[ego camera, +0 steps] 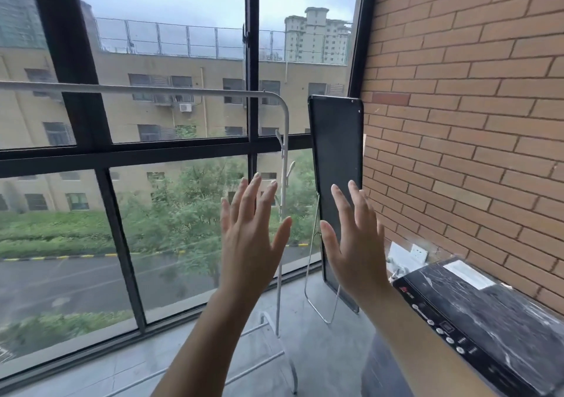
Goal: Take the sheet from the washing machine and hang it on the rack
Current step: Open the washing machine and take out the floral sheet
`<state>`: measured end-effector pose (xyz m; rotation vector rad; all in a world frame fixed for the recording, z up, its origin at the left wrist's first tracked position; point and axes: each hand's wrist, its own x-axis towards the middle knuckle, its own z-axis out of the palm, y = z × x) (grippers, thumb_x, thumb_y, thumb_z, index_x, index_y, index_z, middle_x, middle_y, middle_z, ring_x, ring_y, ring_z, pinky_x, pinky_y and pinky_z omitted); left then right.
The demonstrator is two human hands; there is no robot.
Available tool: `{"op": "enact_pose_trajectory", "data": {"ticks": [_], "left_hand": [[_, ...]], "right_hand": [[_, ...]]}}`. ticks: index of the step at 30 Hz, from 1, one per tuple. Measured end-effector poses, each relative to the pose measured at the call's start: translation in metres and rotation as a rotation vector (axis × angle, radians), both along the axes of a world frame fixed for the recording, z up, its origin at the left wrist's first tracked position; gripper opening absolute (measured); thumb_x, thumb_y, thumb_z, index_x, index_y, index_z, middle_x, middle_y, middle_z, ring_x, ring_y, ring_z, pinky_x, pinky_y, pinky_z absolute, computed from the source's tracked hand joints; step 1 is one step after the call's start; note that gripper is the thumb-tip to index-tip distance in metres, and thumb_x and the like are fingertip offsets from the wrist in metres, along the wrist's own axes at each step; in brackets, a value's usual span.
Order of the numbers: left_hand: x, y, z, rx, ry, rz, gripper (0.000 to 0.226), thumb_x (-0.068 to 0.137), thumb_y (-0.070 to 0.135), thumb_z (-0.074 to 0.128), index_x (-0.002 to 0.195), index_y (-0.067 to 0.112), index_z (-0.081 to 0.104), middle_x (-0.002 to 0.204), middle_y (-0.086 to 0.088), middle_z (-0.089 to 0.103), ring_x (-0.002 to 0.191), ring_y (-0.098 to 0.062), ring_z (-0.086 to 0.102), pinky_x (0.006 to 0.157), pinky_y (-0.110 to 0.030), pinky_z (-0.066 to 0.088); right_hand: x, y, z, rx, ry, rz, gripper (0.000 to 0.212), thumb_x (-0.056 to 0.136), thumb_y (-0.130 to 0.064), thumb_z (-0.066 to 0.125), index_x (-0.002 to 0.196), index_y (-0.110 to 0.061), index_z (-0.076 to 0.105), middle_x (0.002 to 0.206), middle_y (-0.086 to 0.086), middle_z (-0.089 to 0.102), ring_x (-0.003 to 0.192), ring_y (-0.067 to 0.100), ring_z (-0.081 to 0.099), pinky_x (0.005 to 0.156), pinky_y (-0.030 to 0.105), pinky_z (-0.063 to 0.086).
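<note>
Rack [152, 89] of white tubing stands along the window [251, 61]; washing machine [503, 320] sits lower right against the brick wall [457, 122], dark lid down; left hand [247, 238] and right hand [357, 244] are raised side by side, fingers [254, 189] spread wide, holding nothing.

The rack [171, 90] is white. The washing machine [494, 320] is black on top, with white streaks like marble and small white round buttons. The tall panel [337, 164] is black. The brick wall [470, 106] is orange-brown. The window frame [122, 152] is black. The floor [320, 354] is grey.
</note>
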<state>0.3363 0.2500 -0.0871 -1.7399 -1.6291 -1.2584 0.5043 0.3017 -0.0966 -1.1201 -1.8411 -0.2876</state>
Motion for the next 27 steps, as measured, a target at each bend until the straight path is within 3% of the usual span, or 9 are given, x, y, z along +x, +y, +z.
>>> {"op": "enact_pose_trajectory", "data": {"ticks": [15, 27], "left_hand": [[0.049, 0.186, -0.029, -0.044, -0.045, -0.273, 0.052, 0.094, 0.044, 0.043, 0.139, 0.018, 0.044, 0.149, -0.006, 0.037, 0.141, -0.024, 0.027, 0.111, -0.054, 0.025], [0.110, 0.267, -0.072, -0.150, -0.012, -0.442, 0.050, 0.095, 0.045, 0.039, 0.136, 0.018, 0.047, 0.148, -0.006, 0.038, 0.141, -0.025, 0.027, 0.109, -0.056, 0.029]], "right_hand": [[0.060, 0.139, -0.035, -0.126, -0.037, -0.266, 0.054, 0.094, -0.042, 0.035, 0.146, -0.026, 0.032, 0.154, 0.006, 0.027, 0.139, 0.025, 0.029, 0.103, 0.049, 0.033], [0.130, 0.187, -0.082, -0.244, 0.011, -0.420, 0.052, 0.096, -0.039, 0.039, 0.145, -0.025, 0.030, 0.155, 0.006, 0.025, 0.141, 0.024, 0.026, 0.105, 0.051, 0.035]]}}
